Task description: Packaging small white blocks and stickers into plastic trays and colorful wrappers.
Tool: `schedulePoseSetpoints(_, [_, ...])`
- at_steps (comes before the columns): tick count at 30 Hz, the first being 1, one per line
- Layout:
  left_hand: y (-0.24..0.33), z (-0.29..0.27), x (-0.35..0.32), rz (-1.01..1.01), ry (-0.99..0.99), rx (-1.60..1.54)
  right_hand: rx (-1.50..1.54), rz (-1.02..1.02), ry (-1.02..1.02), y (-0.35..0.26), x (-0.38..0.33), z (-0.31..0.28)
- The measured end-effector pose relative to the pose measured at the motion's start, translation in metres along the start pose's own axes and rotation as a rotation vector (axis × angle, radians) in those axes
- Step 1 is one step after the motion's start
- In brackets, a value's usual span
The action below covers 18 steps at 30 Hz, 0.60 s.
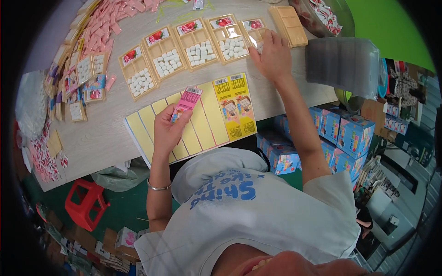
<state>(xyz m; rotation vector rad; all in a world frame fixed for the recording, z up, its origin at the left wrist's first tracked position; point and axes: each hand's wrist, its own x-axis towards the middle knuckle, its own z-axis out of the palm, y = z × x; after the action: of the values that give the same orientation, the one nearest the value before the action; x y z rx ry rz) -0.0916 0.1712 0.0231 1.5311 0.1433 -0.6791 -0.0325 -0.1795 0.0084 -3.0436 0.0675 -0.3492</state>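
pale wood-grain table fills the upper left of the view, its near edge running diagonally down toward a red plastic stool on the green floor. a stack of clear plastic sheets hangs over the table's right edge, with blue printed cartons piled below it. along the near edge lies a fan of yellow cards, most blank side up, the two at the right end showing printed pictures. beyond them, a row of tan plastic trays curves across the table, each with a strawberry label at its far end and white candy cubes in its larger compartment; one bare tray lies at the right end. heaps of pink sachets crowd the far left corner. the strip of table between cards and trays is open. the right hand rests palm-down on the rightmost filled tray, grip not discernible. the left hand, pinched narrow, holds a pink sachet just above the yellow cards.
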Motion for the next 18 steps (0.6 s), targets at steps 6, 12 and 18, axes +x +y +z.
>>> schedulePoseSetpoints(6, [0.024, 0.011, -0.006, 0.103, -0.077, 0.038, 0.166, -0.133, 0.169, -0.028, -0.021, -0.047])
schedulePoseSetpoints(12, [0.039, 0.037, -0.006, 0.246, -0.231, 0.189, 1.091, -0.134, -0.411, -0.076, -0.056, -0.091])
schedulePoseSetpoints(18, [0.044, 0.046, -0.027, 0.364, -0.11, 0.486, 0.92, -0.252, -0.456, -0.067, -0.085, -0.107])
